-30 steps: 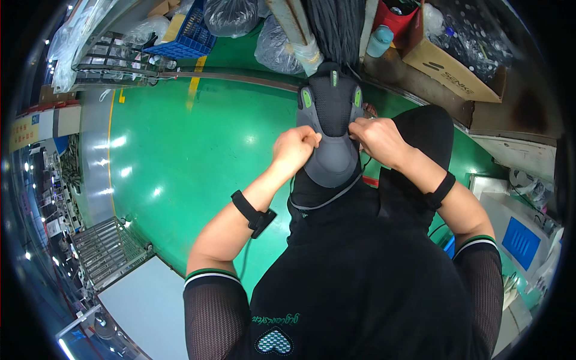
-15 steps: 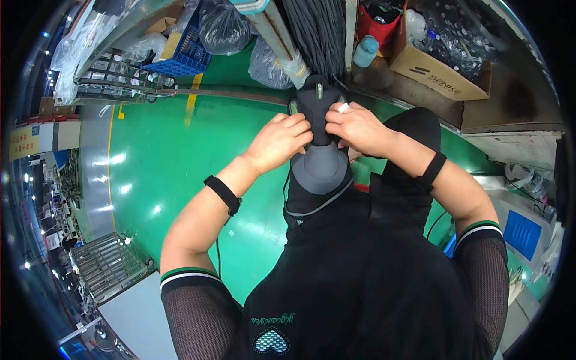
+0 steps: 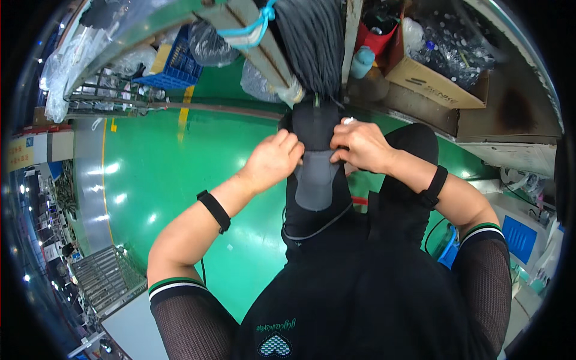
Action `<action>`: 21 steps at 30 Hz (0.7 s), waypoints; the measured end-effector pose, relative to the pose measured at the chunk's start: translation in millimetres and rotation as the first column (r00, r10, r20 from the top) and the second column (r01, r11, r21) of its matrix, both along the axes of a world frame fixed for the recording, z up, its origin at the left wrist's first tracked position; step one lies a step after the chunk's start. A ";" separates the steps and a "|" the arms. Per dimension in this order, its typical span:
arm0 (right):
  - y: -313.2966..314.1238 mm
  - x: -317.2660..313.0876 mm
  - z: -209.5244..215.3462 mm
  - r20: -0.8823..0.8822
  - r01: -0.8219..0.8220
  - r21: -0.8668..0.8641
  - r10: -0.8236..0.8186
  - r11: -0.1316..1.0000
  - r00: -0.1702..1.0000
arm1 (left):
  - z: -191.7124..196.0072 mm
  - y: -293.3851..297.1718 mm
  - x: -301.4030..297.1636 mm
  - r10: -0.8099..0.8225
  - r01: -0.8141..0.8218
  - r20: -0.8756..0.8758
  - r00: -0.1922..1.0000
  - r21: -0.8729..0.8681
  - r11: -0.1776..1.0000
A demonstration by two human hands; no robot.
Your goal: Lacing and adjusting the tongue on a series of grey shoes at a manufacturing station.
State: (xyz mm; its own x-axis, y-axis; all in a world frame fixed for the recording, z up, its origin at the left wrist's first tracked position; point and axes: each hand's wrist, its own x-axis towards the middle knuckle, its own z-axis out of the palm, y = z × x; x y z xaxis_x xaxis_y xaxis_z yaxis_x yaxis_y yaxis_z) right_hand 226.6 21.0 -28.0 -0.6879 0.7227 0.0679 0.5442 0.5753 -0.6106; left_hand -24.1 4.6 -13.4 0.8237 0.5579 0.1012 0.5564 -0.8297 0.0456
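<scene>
Shoe upper (image 3: 316,162) pinched between left hand (image 3: 273,161), right hand (image 3: 360,146).

Factory or workshop floor. Indicators: glossy green painted floor (image 3: 150,198) with a yellow marking line (image 3: 183,114); metal racking (image 3: 102,99) holding a blue plastic crate (image 3: 171,66); bagged stock (image 3: 210,42); an open cardboard box (image 3: 432,84) of packaged parts; hanging bundles of dark cords (image 3: 312,42).

Both forearms are raised toward the upper centre of the frame; the left hand (image 3: 275,159) and right hand (image 3: 360,146) are curled, fingers pinched close together.
</scene>
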 end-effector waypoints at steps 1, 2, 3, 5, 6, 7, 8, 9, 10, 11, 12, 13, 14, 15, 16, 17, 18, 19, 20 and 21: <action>-0.2 -1.7 -1.8 -0.032 0.031 0.039 -0.030 0.999 0.999 | -1.4 1.7 -0.5 0.038 -0.037 -0.005 0.999 0.074 0.997; -2.7 -3.3 -2.2 -0.001 0.062 0.112 -0.062 0.992 0.998 | -2.2 3.4 1.3 0.073 -0.074 0.019 0.997 0.058 0.996; -3.2 -4.8 -3.5 0.040 0.068 0.132 -0.074 0.989 0.996 | -2.5 5.4 2.0 0.078 -0.079 0.015 0.997 0.069 0.994; -1.2 -9.3 -2.7 0.155 0.049 0.143 -0.071 0.988 0.985 | -0.4 4.0 4.3 0.101 -0.102 0.024 0.995 0.056 0.993; 2.6 -10.0 0.3 0.204 0.011 0.093 -0.029 0.996 0.978 | 0.9 4.5 5.0 0.095 -0.097 0.026 0.995 0.044 0.994; 9.8 -8.1 -0.8 0.174 -0.063 -0.042 0.069 0.997 0.982 | 3.1 5.1 5.0 0.110 -0.108 0.015 0.994 -0.110 0.988; 21.2 -5.3 -3.1 0.134 -0.136 -0.168 0.159 0.976 0.978 | 7.3 8.6 5.5 0.121 -0.116 0.004 0.993 -0.256 0.960; 33.2 0.2 -10.3 -0.022 -0.206 -0.445 0.220 0.871 0.975 | 16.9 14.0 7.3 0.146 -0.126 0.019 0.989 -0.407 0.905; 39.9 5.0 -16.7 -0.056 -0.124 -0.607 0.114 0.785 0.992 | 16.0 18.1 10.6 0.139 -0.116 0.027 0.990 -0.402 0.908; 39.9 1.0 -11.7 0.061 -0.032 -0.656 0.095 0.754 0.994 | 12.5 22.5 12.0 0.167 -0.133 0.029 0.986 -0.476 0.870; 38.6 -7.8 -5.0 0.174 0.064 -0.691 0.079 0.720 0.982 | 12.4 23.6 13.9 0.192 -0.148 0.024 0.981 -0.545 0.825; 35.4 -20.6 -4.3 0.177 0.068 -0.687 0.076 0.723 0.981 | 11.7 20.6 17.8 0.190 -0.145 0.029 0.981 -0.541 0.828; 30.7 -34.1 -9.1 0.392 0.152 -0.594 0.119 0.790 0.912 | 11.2 16.3 25.3 0.255 -0.206 0.009 0.967 -0.560 0.802; 26.9 -41.7 -11.3 0.590 0.205 -0.478 0.140 0.854 0.795 | 11.3 12.8 28.5 0.322 -0.270 -0.013 0.947 -0.576 0.771; 24.4 -40.8 -11.8 0.592 0.207 -0.476 0.138 0.854 0.794 | 8.9 11.2 28.0 0.321 -0.268 -0.010 0.947 -0.576 0.773; 21.7 -37.6 -12.9 0.550 0.252 -0.511 0.088 0.822 0.831 | 6.7 9.1 27.5 0.349 -0.290 0.010 0.937 -0.537 0.792; 19.3 -33.5 -14.1 0.507 0.290 -0.548 0.036 0.784 0.861 | 4.2 7.6 26.7 0.378 -0.314 0.030 0.925 -0.499 0.808; 17.2 -29.5 -15.5 0.464 0.322 -0.587 -0.018 0.743 0.886 | 0.7 6.2 28.0 0.382 -0.315 0.033 0.924 -0.501 0.806; 15.9 -26.6 -15.8 0.421 0.349 -0.625 -0.075 0.698 0.904 | -0.3 4.9 32.3 0.398 -0.346 0.024 0.917 -0.449 0.824; 15.4 -25.5 -16.7 0.379 0.370 -0.664 -0.133 0.650 0.916 | -1.1 4.0 33.9 0.414 -0.375 0.015 0.910 -0.395 0.838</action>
State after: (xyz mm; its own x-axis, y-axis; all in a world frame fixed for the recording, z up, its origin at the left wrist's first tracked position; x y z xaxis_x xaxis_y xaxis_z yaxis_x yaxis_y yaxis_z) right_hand 201.1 36.4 -44.8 -0.3735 0.6120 -0.6971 0.8074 -0.1556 -0.5691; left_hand 9.8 8.6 -14.4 0.5226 0.8447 -0.1157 0.8096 -0.4491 0.3779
